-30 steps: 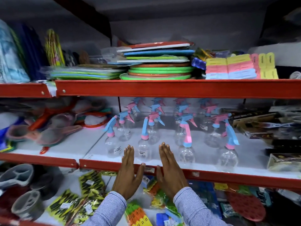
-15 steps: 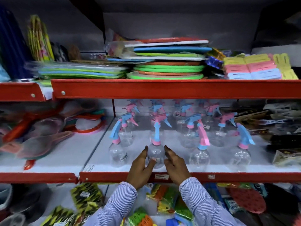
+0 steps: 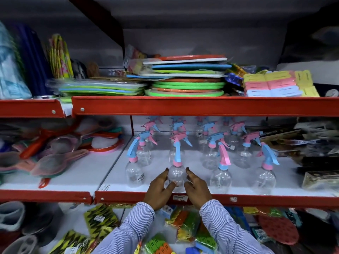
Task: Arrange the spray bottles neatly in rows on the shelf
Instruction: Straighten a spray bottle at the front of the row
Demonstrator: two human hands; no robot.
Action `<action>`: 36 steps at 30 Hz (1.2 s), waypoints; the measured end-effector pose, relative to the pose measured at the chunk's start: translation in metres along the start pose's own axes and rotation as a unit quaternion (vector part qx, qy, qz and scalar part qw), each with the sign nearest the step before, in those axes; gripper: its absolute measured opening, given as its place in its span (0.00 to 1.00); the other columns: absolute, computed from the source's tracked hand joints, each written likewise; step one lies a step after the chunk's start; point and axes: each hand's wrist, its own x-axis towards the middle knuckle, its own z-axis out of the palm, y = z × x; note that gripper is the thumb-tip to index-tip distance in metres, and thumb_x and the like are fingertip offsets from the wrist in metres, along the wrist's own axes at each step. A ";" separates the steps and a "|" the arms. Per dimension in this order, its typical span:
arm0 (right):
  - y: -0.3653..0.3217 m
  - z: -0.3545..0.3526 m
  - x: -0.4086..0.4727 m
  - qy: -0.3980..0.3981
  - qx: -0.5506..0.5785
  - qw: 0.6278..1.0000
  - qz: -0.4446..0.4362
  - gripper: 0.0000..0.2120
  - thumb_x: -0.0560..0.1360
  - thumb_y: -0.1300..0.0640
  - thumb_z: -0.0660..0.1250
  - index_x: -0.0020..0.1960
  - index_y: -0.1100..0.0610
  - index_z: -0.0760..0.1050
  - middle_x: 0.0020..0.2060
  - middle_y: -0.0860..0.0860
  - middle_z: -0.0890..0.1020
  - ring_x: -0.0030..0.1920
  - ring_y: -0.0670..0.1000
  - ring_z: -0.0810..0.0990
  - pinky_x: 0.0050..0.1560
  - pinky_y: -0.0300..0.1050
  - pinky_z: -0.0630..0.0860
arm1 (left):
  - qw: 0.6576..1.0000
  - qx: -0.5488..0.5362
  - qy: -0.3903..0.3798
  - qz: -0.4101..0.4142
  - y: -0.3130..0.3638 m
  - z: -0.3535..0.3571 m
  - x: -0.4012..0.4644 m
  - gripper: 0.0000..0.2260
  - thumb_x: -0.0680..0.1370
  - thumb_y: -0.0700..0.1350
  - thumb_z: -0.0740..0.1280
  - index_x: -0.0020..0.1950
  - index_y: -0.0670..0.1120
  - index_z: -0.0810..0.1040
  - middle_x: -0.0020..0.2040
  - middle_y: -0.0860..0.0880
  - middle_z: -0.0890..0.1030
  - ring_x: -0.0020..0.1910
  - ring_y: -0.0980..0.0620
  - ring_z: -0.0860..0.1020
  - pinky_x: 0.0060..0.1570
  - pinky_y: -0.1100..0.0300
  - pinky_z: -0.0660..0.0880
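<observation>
At the bottom centre of the frame I see my striped sleeves reaching up to the red front edge of the middle shelf. My left hand and right hand cup the clear front bottle from either side, fingers curled against its round belly, which stands upright just behind the shelf lip. Left of it in the front row stands a second bottle, to its right a third bottle and a fourth bottle, all with pink and blue trigger heads. Behind them, toward the middle of the frame, more spray bottles stand in rows back to the wall. Above, coloured boards lie stacked on the upper shelf
</observation>
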 end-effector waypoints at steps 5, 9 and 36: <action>0.004 -0.004 -0.014 0.002 -0.047 0.998 -0.030 0.30 0.77 0.59 0.60 0.76 0.55 0.53 0.76 0.53 0.60 0.75 0.52 0.61 0.74 0.42 0.57 | 0.999 0.046 0.008 0.009 0.006 -0.004 -0.017 0.28 0.78 0.50 0.63 0.76 0.47 0.57 0.76 0.49 0.63 0.75 0.51 0.63 0.73 0.58 0.61; 0.006 0.007 -0.032 0.075 -0.137 0.977 -0.148 0.33 0.77 0.58 0.58 0.76 0.53 0.45 0.78 0.49 0.47 0.77 0.47 0.46 0.76 0.43 0.51 | 0.991 0.107 0.073 0.045 -0.008 -0.014 -0.040 0.30 0.78 0.55 0.61 0.77 0.48 0.55 0.78 0.50 0.58 0.77 0.52 0.56 0.75 0.59 0.54; -0.076 0.126 0.023 -0.041 -0.017 0.999 -0.001 0.25 0.76 0.64 0.58 0.73 0.56 0.61 0.68 0.54 0.74 0.67 0.52 0.73 0.66 0.38 0.67 | 0.998 -0.033 0.036 -0.040 -0.073 -0.119 -0.024 0.25 0.74 0.45 0.60 0.72 0.50 0.65 0.64 0.56 0.72 0.66 0.53 0.72 0.61 0.65 0.65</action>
